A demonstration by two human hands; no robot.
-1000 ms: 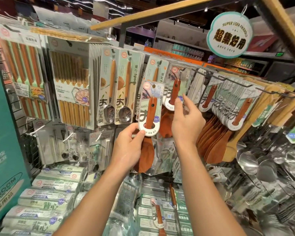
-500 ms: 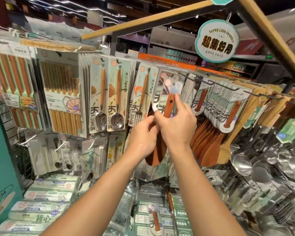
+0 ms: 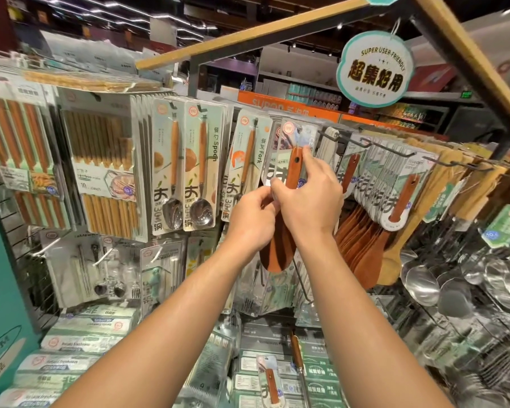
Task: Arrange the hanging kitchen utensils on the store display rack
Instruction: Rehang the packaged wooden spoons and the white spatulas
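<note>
A brown wooden rice paddle (image 3: 292, 167) on a pale card hangs at the middle of the display rack, in front of other carded paddles. My right hand (image 3: 308, 195) pinches its handle and card from the right, fingers reaching up near the card's top by the hook (image 3: 330, 134). My left hand (image 3: 252, 219) grips the lower part of the paddle from the left, touching my right hand. The paddle's blade (image 3: 277, 257) shows below both hands. A long row of the same paddles (image 3: 395, 189) hangs on hooks to the right.
Carded spoons (image 3: 186, 169), a fork pack (image 3: 248, 169) and chopstick packs (image 3: 106, 172) hang to the left. Steel ladles (image 3: 424, 284) crowd the lower right. Boxed goods and a loose carded paddle (image 3: 270, 381) lie on the shelf below. A round sign (image 3: 374, 70) hangs overhead.
My left hand carried a carded paddle from the lower left up and right to the hanging ones. Both hands now meet on the paddle at the hook; the view shifted slightly.
</note>
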